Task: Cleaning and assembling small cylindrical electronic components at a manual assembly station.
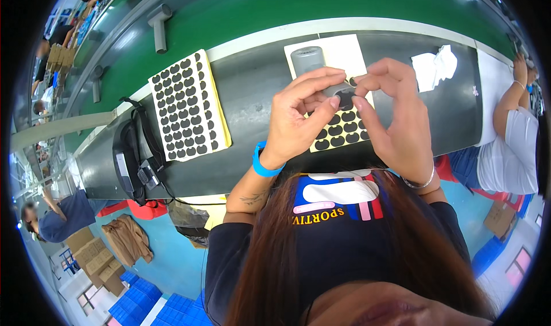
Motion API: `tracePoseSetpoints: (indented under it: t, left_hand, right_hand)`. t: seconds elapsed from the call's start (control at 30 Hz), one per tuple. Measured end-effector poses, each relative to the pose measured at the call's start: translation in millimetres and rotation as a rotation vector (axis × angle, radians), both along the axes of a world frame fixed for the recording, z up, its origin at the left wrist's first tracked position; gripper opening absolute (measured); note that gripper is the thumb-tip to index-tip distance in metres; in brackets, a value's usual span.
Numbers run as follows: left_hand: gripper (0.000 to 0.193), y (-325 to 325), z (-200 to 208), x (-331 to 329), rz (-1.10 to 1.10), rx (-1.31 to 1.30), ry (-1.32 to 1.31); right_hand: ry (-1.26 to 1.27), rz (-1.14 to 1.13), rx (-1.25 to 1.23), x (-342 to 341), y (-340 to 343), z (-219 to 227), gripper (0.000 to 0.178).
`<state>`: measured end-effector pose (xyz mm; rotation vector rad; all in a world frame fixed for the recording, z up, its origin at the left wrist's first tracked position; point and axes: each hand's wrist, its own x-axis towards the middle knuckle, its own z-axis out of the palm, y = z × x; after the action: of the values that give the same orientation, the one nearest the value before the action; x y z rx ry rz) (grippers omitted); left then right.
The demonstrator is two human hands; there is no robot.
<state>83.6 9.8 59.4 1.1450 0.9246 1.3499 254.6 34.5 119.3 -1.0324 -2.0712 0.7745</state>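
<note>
In front of my chest, my left hand (298, 111) is closed round a small grey rounded part (335, 89), mostly covered by the fingers. A dark sticker (346, 99) shows at the part's end, and my left thumb presses on its edge. My right hand (396, 111) has its thumb and index finger bent in at the sticker's other edge, in a pinch. Beneath both hands lies a pale yellow sheet (344, 46) with rows of black notched round stickers (337, 141). Another grey cylindrical housing (307, 59) rests on the sheet's far left corner.
To the left lies a stack of sticker sheets (186, 108), beside a black strapped device (127, 162) with a cable. Crumpled white tissue (436, 67) lies at right. Past the table runs a green conveyor (241, 10) carrying a grey hair-dryer-shaped device (160, 28). A co-worker (508, 148) sits at right.
</note>
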Motion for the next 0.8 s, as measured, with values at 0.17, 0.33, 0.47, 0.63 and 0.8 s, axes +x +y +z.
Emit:
tracePoseSetpoints:
  t: [0.17,0.33,0.47,0.63,0.8]
  left_hand:
    - [0.031,0.1,2.5,7.2,0.027,0.017,0.001]
    - [0.031,-0.5,2.6,7.9,0.009,0.028,0.043]
    - [0.034,-1.8,3.2,6.1,-0.012,0.022,0.084]
    - [0.035,-1.5,4.0,6.4,-0.007,0.038,0.112]
    - [0.036,-2.4,2.9,6.3,0.003,0.037,0.126]
  right_hand:
    - [-0.141,-0.072,0.157,2.0,-2.3,5.4,0.043]
    - [-0.132,-0.090,0.218,2.9,-1.4,3.0,0.037]
    - [-0.180,-0.093,0.199,1.0,-2.9,4.4,0.043]
    - [-0.215,-0.091,0.221,1.0,-2.2,6.2,0.040]
    - [-0.280,-0.095,0.240,-1.4,-2.2,11.0,0.040]
